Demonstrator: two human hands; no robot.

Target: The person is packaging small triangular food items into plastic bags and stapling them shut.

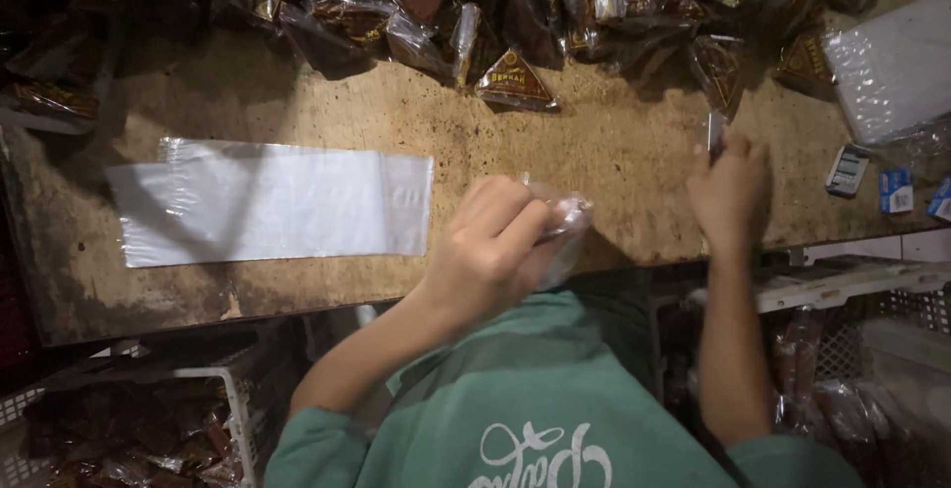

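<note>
Plastic on worn wood

Glossy clear plastic bags (pixel 272 201) lay on the rough, stained, matt wooden table (pixel 614 141); packets (pixel 515 82) shone.

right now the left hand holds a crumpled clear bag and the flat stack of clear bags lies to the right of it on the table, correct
Not quite. The head view shows the left hand gripping a crumpled clear bag, but the flat stack of clear bags lies to the left of it on the wooden table, not to the right.

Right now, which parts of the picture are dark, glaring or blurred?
Head view: the light falls on the table middle; the far packets and the crates below sit in shadow; the flat bags glare white; the right hand is blurred, the left hand sharper.
</note>
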